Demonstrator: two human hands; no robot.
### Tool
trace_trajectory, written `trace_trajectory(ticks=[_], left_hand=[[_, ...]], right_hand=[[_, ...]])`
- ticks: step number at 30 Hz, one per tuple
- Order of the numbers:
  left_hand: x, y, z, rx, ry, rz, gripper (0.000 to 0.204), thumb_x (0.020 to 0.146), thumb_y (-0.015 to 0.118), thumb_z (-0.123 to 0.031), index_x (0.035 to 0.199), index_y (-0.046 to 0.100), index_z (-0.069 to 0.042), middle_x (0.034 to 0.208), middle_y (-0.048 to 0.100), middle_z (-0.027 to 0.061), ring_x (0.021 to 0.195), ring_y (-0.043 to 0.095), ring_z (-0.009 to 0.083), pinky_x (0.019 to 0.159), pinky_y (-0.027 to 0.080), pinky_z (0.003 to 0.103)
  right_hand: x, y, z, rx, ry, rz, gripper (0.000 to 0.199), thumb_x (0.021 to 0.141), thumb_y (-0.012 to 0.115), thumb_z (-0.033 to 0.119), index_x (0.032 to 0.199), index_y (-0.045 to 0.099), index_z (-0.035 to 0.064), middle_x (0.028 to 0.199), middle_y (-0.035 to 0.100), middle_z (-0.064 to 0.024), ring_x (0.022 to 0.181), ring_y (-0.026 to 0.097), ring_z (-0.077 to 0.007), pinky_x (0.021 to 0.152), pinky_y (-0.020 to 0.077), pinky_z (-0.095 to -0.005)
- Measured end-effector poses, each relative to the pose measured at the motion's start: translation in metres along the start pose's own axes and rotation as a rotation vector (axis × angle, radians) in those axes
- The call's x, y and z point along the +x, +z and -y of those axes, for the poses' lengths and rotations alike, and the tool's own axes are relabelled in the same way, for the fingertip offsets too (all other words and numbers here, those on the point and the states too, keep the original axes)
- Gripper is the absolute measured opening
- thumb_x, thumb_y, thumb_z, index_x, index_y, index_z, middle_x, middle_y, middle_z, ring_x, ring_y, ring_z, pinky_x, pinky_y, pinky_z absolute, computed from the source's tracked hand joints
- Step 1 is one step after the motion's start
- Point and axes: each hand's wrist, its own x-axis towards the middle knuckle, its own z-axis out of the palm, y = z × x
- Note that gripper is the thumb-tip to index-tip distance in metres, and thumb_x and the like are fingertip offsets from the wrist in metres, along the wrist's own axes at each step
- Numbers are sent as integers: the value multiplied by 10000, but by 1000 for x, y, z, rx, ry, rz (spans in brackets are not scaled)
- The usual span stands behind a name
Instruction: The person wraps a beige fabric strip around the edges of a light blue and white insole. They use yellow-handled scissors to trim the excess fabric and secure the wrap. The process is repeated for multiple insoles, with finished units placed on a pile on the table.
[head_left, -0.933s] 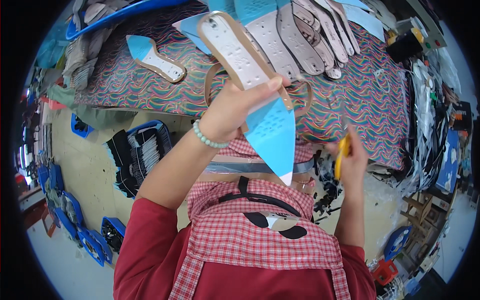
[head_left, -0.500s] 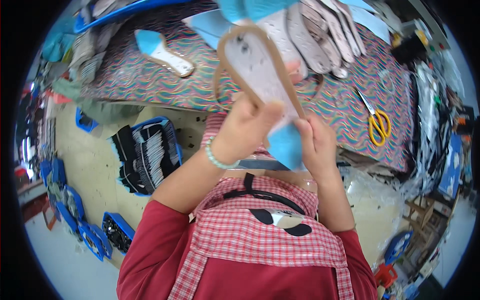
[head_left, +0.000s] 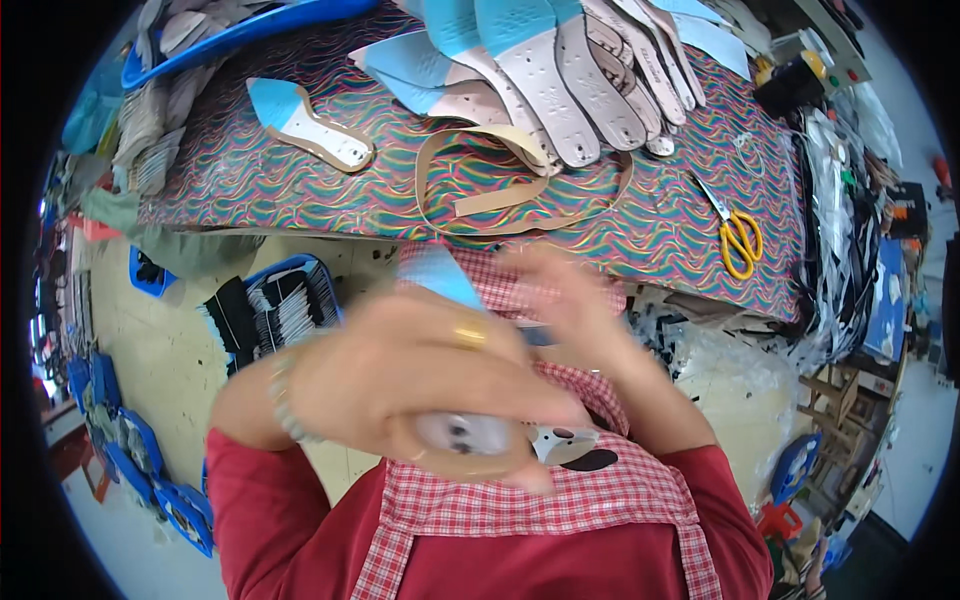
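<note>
Head view: insole (head_left: pixel 470 440) seemingly under fingers (head_left: pixel 520 395)

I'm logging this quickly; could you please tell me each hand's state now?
Left hand: closed on blurred pale perforated insole with blue tip.
Right hand: too blurred, cannot tell.

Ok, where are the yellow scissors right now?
In the head view the yellow-handled scissors lie on the patterned worktable at its right end, right of the fanned pile of insoles and away from both hands.

Matt perforated insoles (head_left: pixel 560 90) lie on a glossy patterned tablecloth (head_left: pixel 300 195); scissors (head_left: pixel 738 238) have plastic handles.
</note>
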Motion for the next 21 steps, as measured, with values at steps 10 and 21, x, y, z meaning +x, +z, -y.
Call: trace_trajectory(ticks=[10, 21], left_hand=[[-106, -132, 132, 1395, -565, -98, 821, 790, 714, -311, 1457, 288, -88, 1522, 232, 175, 1420, 177, 345, 1132, 211, 448], [-23, 102, 107, 389, -315, 185, 226, 803, 676, -213, 1003, 674, -108, 750, 635, 96, 687, 618, 309, 626, 495, 402]], right_hand=[[54, -110, -66, -385, 71, -624, 264, 884, 617, 234, 942, 642, -23, 868, 652, -120, 777, 626, -182, 719, 487, -320], [-124, -226, 104, 1253, -1079, -389, 60, 822, 525, 0, 867, 491, 20, 662, 543, -41, 419, 477, -90, 354, 444, -224]])
